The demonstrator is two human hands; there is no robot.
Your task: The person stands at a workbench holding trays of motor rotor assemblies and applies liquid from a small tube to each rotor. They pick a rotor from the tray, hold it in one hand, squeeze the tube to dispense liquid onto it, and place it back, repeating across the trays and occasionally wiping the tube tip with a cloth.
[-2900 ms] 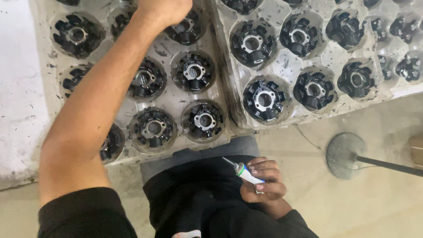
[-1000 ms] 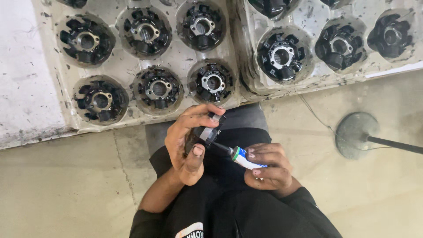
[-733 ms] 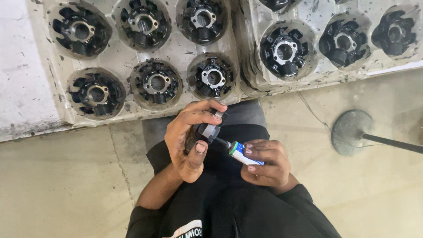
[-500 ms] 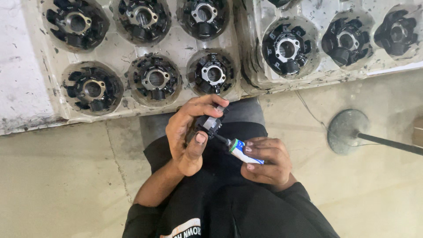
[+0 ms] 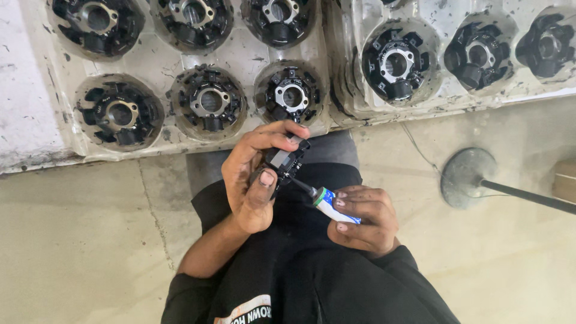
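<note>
I saw my left hand (image 5: 255,180) gripping a small black plastic-and-metal part (image 5: 287,161) near the picture's centre, below the pale moulded trays (image 5: 156,60). At 4 o'clock from it, my right hand (image 5: 363,219) clenched a small white-and-blue tube (image 5: 333,207), nozzle touching the part. I judged the part light, stiff, best held by its edges; the tube soft.

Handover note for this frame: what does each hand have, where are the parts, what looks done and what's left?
Left hand: grips a small black part over the lap.
Right hand: holds a small tube, nozzle tip against the part.
Trays: two pale trays on the floor ahead, pockets filled with round black parts. A round metal base with a rod lies to the right.
Done: part picked up, tube brought to it.
Left: cannot tell how far the application has got.
</note>
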